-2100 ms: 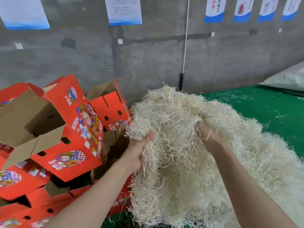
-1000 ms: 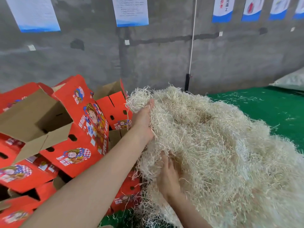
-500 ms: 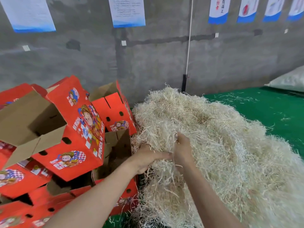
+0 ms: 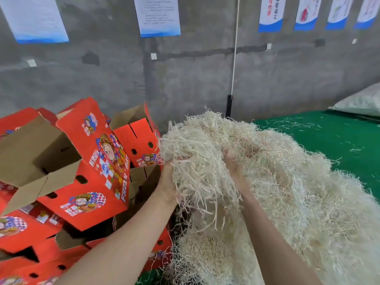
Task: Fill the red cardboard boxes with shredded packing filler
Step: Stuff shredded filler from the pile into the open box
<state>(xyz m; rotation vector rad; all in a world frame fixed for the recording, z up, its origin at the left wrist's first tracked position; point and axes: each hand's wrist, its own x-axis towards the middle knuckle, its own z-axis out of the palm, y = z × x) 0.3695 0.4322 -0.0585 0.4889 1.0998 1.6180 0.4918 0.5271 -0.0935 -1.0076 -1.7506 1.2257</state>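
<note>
Head view, the only one I have. Half a second ago both hands were low and close together, digging into the near-left edge of the pile [image 4: 298, 202] of pale shredded filler. Now they have come up and spread, and a loose clump [image 4: 201, 165] hangs between them, strands trailing down toward the heap.

My left hand [image 4: 167, 182] cups the clump from its left side, fingers curled up into the strands and gripping it. My right hand [image 4: 232, 164] presses in from the right, but its fingers are buried in the filler. I cannot tell how far they are closed.

The clump is not yet fully free of the heap — its far side runs into the pile with no clear break. The pile itself covers the near right of the green table [image 4: 333, 140], up against the red boxes [image 4: 92, 165], which are stacked untidily on the left.

I read the lift as a handful being taken. What remains is to carry it left and down into a box. The likeliest one is the open box [image 4: 141, 174], whose brown flaps show just below and left of my left hand — its inside is dark, so I cannot judge how full it is. Trailing strands may drop short onto the table.
</note>
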